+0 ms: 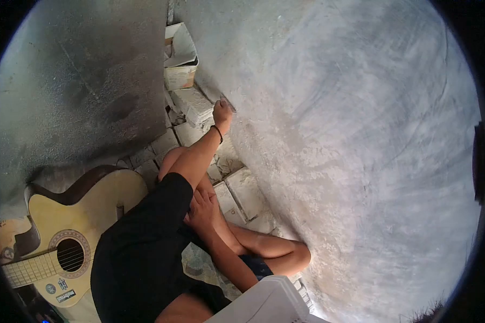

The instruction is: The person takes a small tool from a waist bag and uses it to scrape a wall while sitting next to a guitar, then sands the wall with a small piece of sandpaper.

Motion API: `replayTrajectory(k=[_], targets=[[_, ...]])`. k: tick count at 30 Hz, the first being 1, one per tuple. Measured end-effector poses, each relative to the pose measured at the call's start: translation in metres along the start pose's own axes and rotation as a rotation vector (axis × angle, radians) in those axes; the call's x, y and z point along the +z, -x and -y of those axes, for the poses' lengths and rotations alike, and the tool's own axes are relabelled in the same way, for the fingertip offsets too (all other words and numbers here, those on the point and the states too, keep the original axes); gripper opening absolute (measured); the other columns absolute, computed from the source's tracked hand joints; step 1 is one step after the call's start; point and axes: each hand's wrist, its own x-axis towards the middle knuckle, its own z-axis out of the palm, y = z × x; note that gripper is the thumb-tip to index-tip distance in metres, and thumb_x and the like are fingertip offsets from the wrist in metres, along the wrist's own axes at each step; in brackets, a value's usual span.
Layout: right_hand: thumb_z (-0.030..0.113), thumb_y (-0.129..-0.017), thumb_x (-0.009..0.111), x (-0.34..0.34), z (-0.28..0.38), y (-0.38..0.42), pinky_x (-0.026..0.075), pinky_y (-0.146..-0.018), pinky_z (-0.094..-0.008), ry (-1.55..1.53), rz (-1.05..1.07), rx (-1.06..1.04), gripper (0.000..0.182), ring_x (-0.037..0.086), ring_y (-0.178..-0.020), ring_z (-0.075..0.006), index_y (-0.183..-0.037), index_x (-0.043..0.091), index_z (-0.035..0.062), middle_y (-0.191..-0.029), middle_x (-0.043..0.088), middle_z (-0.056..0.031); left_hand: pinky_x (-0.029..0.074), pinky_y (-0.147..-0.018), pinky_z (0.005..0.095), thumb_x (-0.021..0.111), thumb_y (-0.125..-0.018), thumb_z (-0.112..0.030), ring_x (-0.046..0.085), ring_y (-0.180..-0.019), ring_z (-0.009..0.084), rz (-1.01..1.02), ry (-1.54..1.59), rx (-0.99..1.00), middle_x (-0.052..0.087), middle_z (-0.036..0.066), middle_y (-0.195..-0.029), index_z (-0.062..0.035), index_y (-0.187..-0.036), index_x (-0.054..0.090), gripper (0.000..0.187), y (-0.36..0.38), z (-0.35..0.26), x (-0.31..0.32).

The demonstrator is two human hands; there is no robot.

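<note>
My left hand (222, 116), with a dark band round its wrist, is closed against the rough grey wall (328, 140). A thin dark edge shows beside its fingers, too small to make out. Lower down, my right hand (202, 209) lies over my crossed legs, its fingers loosely spread, with nothing visible in it. Pale blocks (245, 191) lie on the floor between my legs and the wall. Just left of my left hand is a dusty block (193, 105).
An acoustic guitar (99, 202) lies at the lower left, near my black sleeve. A worn container (181, 75) stands in the corner beyond the blocks. Another dark grey wall (81, 81) rises on the left. A pale object (269, 304) crosses the bottom edge.
</note>
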Motion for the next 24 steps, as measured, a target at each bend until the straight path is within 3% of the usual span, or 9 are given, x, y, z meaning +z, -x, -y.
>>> replayTrajectory(k=[2,7,17,20,24], targets=[[0.019,-0.070,0.066,-0.002,0.001,0.000,0.038,-0.082,-0.0487,-0.032,0.038,0.017,0.027,0.055,-0.092,-0.0355,-0.092,0.060,0.0051,-0.093,0.058,-0.0134,0.046,-0.073,0.0447,0.041,-0.104,-0.032,0.059,-0.076,0.0310,0.013,0.071,-0.028,0.060,0.019,-0.082,0.0034,-0.089,0.056,0.041,0.001,-0.010,-0.004],[0.017,-0.069,0.066,-0.001,0.003,0.001,0.037,-0.079,-0.0475,0.012,0.037,-0.008,0.026,0.055,-0.088,-0.0340,-0.092,0.061,0.0052,-0.089,0.057,-0.0123,0.047,-0.075,0.0438,0.045,-0.102,-0.036,0.060,-0.078,0.0337,-0.049,0.253,0.051,0.062,0.020,-0.084,0.0027,-0.090,0.057,0.042,-0.006,-0.018,-0.006],[0.014,-0.070,0.063,0.002,0.010,0.002,0.034,-0.077,-0.0436,0.029,-0.021,-0.054,0.020,0.056,-0.087,-0.0314,-0.087,0.061,0.0055,-0.088,0.060,-0.0114,0.047,-0.075,0.0418,0.046,-0.101,-0.037,0.061,-0.079,0.0331,0.089,0.290,0.033,0.065,0.019,-0.085,0.0015,-0.089,0.058,0.043,0.004,-0.039,-0.026],[0.015,-0.072,0.066,0.003,0.009,0.004,0.037,-0.076,-0.0466,0.058,-0.039,-0.055,0.020,0.057,-0.087,-0.0317,-0.090,0.062,0.0068,-0.086,0.059,-0.0101,0.049,-0.072,0.0413,0.046,-0.101,-0.037,0.064,-0.077,0.0302,0.040,0.164,0.049,0.067,0.017,-0.082,0.0025,-0.089,0.059,0.044,-0.007,-0.013,-0.017],[0.014,-0.073,0.066,-0.006,0.016,-0.005,0.037,-0.077,-0.0461,0.014,-0.034,-0.070,0.019,0.058,-0.088,-0.0317,-0.089,0.062,0.0070,-0.085,0.059,-0.0101,0.049,-0.071,0.0416,0.046,-0.101,-0.038,0.065,-0.078,0.0309,0.071,0.118,-0.003,0.066,0.018,-0.081,0.0023,-0.088,0.059,0.044,0.010,-0.030,-0.028]])
